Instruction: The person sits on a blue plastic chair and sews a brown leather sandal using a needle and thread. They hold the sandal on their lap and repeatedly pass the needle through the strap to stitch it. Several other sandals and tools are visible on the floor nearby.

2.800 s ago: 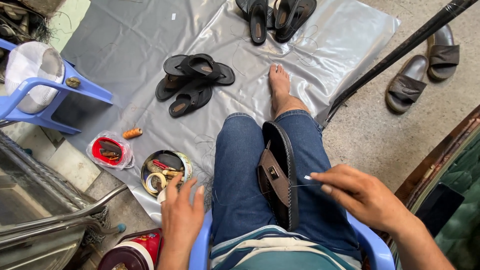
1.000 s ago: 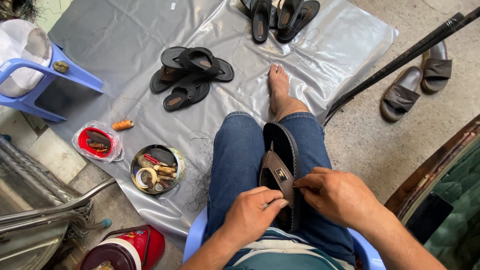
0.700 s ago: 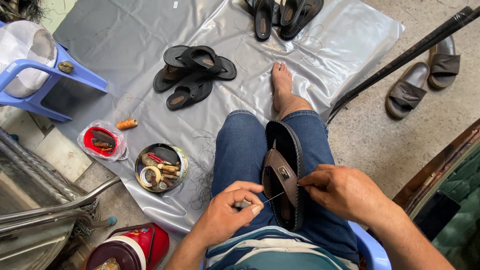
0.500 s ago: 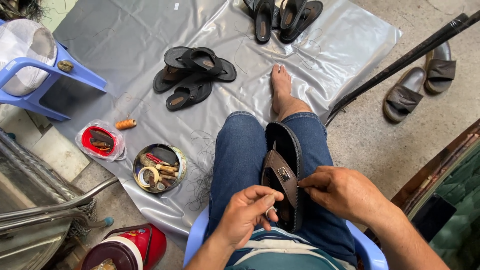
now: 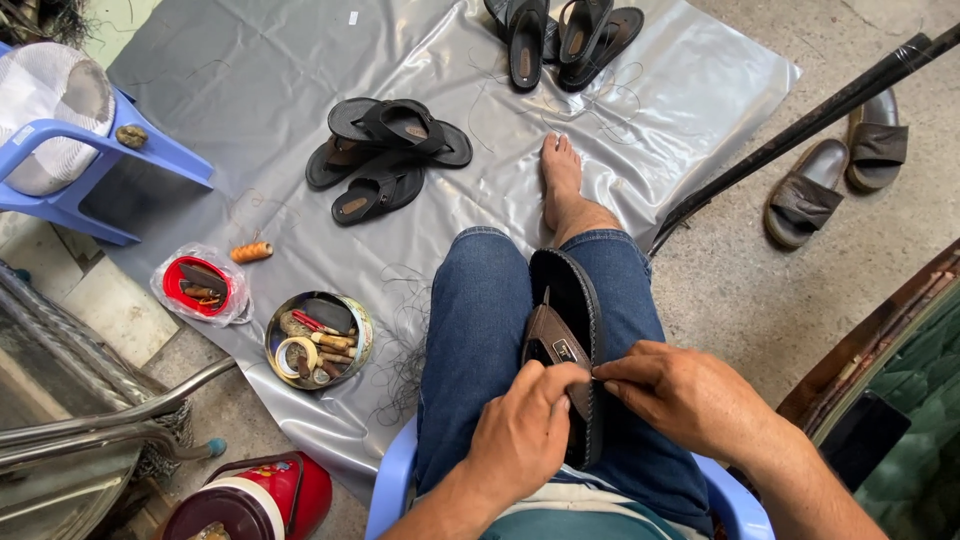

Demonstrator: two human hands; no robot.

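Observation:
A black sandal with a brown strap [image 5: 566, 318] stands on edge between my jeans-clad knees. My left hand [image 5: 527, 432] grips its near end and strap from the left. My right hand [image 5: 682, 396] pinches the sole's edge from the right, fingertips meeting the left hand's. Whether a needle or thread is between the fingers cannot be made out.
A grey plastic sheet [image 5: 240, 100] covers the floor with black sandals [image 5: 385, 155] and another pair [image 5: 560, 35]. A round tin of tools [image 5: 318, 340], a red dish in a bag [image 5: 198, 287] and an orange thread spool [image 5: 252, 252] lie left. Brown slides [image 5: 835, 175], a black pole [image 5: 800, 125], a blue stool [image 5: 90, 150].
My left hand came from the tool tin at the left onto the sandal, pulled out once to the left, and now closes on the strap beside my right hand.

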